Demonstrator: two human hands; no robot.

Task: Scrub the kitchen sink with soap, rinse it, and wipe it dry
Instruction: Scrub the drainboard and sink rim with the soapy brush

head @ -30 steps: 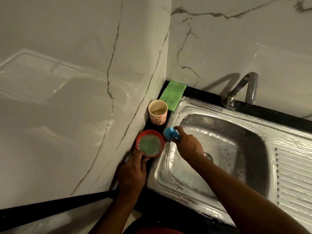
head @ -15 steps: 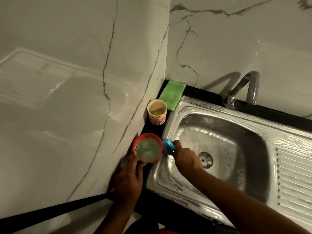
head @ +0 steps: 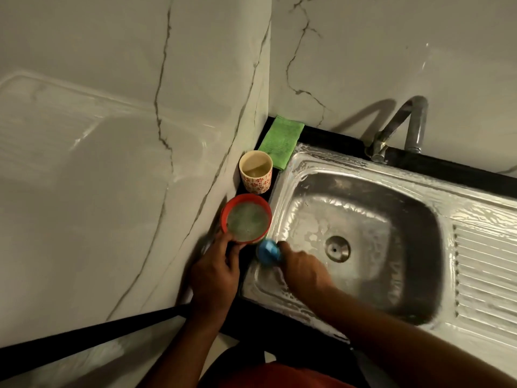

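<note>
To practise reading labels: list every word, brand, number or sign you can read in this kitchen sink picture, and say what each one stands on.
No readable text anywhere in the picture.
The cup has only a red flower pattern, no letters.
The red bowl, blue scrubber, green cloth, sink and tap show no print or marks.

Found a soapy stainless steel sink (head: 335, 165), a blue scrubber (head: 268, 252) against its left rim, just beside a red bowl (head: 224, 212) of foamy liquid.
</note>
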